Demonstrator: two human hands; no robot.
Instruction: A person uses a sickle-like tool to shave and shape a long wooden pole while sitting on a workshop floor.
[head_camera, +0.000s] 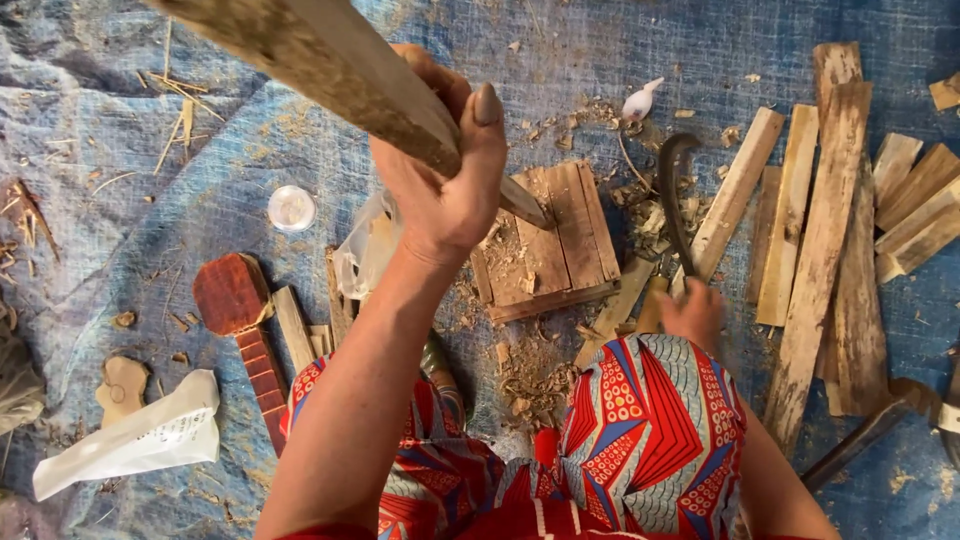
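Wooden stick (340, 75) clenched in left hand (445, 170); right hand (692, 315) grips a curved blade (675, 195) (dark).

The left hand (445, 175) is raised in front of the body, forearm stretched forward from below the grip, fingers wrapped tight, thumb lying straight up along the top. The right hand (692, 312) sits low past the knee, fingers curled closed, forearm mostly hidden.
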